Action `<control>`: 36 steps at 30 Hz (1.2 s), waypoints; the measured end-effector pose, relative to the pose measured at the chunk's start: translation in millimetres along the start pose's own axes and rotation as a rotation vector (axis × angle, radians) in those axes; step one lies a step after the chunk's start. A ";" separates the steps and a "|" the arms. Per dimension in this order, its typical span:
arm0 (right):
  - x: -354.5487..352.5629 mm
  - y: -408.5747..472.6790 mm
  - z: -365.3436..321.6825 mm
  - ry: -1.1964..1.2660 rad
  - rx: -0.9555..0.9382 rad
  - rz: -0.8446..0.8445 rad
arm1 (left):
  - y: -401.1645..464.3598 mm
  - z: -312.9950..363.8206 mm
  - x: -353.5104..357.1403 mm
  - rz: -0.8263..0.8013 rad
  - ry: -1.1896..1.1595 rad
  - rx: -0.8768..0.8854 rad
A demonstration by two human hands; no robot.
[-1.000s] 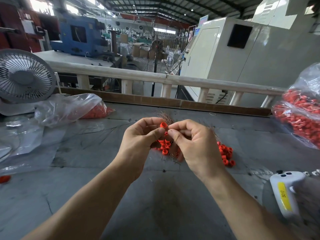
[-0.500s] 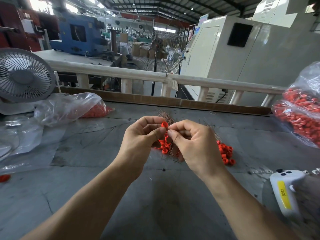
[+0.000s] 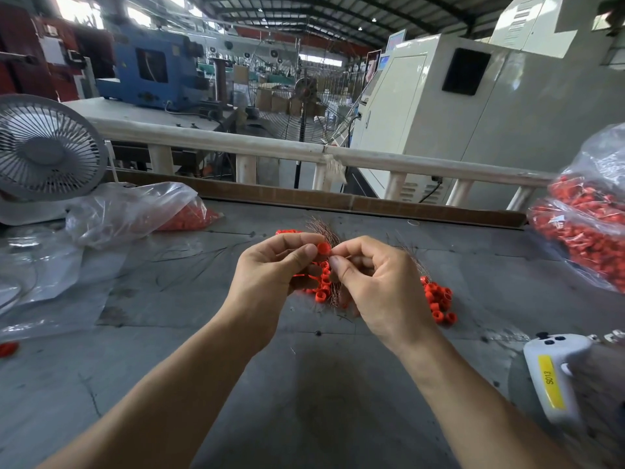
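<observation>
The left hand (image 3: pixel 270 275) is pinching a red cap (image 3: pixel 323 248) above the pile (image 3: pixel 321 291) on the table (image 3: pixel 203 333) while the right hand (image 3: pixel 382 286) is pinching a thin wire (image 3: pixel 332 254) at its mouth, risking the wire buckling if misaligned

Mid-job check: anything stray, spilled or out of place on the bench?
One red cap lies alone at the table's left edge, far from the pile of caps beside the right hand. Thin stray wires lie scattered on the table left of the left hand. Nothing looks damaged.
</observation>
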State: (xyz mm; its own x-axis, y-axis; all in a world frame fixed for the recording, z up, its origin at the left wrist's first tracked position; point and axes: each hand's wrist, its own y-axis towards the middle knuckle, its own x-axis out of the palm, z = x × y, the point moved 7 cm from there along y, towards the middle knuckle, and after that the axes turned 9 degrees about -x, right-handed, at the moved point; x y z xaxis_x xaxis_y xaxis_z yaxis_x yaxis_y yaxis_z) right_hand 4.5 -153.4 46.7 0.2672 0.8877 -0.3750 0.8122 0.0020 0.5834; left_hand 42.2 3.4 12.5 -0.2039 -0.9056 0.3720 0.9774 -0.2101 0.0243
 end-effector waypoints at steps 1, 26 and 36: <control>0.0 0.2 0.0 0.003 -0.004 -0.001 | 0.5 -0.3 -0.6 0.000 -0.004 -0.007; 11.0 -1.7 20.0 0.275 0.204 -0.138 | 3.2 -2.5 0.1 -0.059 -0.009 -0.081; -50.1 9.7 74.4 -0.471 0.325 -0.004 | 5.7 -0.7 -11.3 0.054 -0.042 -0.081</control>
State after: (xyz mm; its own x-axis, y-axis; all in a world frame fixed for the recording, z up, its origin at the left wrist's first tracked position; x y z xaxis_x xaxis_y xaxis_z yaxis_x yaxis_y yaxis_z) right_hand 37.6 -232.1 17.5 0.4054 0.5872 -0.7006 0.9116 -0.2027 0.3576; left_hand 50.0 12.1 7.8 -0.1465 -0.9004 0.4097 0.9789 -0.1917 -0.0712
